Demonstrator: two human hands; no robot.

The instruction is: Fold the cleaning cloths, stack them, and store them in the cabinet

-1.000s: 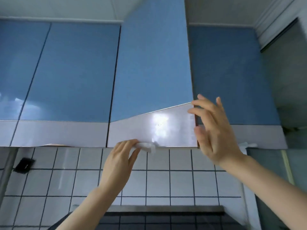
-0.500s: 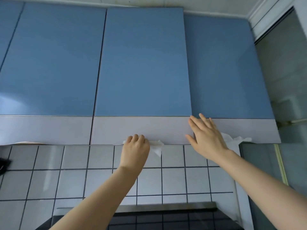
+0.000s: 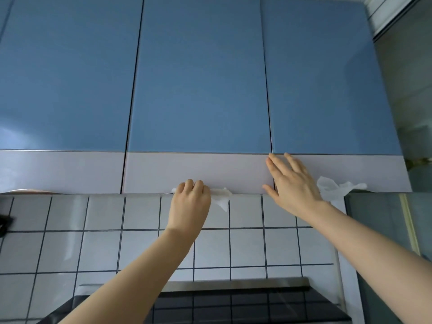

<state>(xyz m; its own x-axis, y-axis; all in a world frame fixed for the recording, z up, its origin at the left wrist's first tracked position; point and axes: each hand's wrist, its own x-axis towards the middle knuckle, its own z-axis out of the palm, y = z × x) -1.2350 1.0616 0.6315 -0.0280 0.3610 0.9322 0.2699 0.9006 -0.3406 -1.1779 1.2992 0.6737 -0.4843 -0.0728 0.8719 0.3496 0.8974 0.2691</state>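
Observation:
The middle wall cabinet door (image 3: 198,90), blue with a pale band along the bottom, lies flush with its neighbours. My left hand (image 3: 189,206) is curled at the door's bottom edge, fingers closed on a white cloth (image 3: 222,197) that pokes out on both sides of the hand. My right hand (image 3: 294,185) rests flat on the door's lower right corner, fingers spread, holding nothing. A second white cloth (image 3: 332,187) sticks out from under the right cabinet door (image 3: 327,90). The cabinet's inside is hidden.
White wall tiles (image 3: 140,249) run below the cabinets. A dark hood with a steel rim (image 3: 233,305) juts out at the bottom. A black object (image 3: 4,224) sits at the left edge. A greenish glass panel (image 3: 385,230) stands at the right.
The middle cabinet door swung from open to shut. My right hand moved from its edge to lie flat on its lower corner. My left hand stayed at the bottom edge.

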